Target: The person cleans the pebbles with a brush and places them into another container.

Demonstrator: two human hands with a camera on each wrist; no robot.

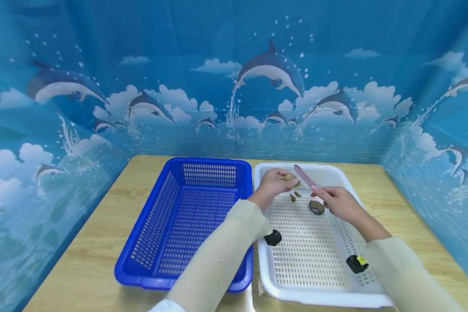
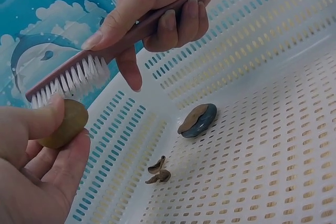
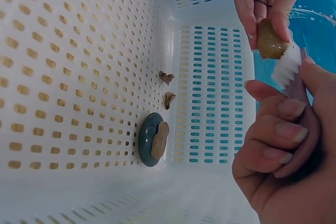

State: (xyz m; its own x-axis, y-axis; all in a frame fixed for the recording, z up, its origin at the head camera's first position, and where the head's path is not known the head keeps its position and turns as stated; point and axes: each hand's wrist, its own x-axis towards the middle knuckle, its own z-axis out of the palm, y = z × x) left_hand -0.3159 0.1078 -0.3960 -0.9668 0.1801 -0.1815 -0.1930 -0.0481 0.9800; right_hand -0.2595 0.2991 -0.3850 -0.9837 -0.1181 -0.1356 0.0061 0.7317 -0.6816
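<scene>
My left hand [image 1: 274, 183] pinches a smooth yellow-brown stone [image 2: 71, 124] between thumb and fingers, over the far part of the white basket [image 1: 296, 294]. My right hand [image 1: 337, 202] grips the handle of a pinkish brush [image 2: 79, 72] with white bristles. In the right wrist view the bristles [image 3: 287, 65] touch the stone's side. Below the hands, a dark grey stone [image 3: 149, 139] with a brown patch of what looks like mud lies in the basket. Beside it are small curled brown pieces [image 2: 158, 171].
A blue plastic basket [image 1: 140, 225] with slotted walls stands left of the white one, nearly against it. Both rest on a wooden table [image 1: 89, 242]. A blue curtain printed with dolphins [image 1: 234, 56] hangs round the back and sides.
</scene>
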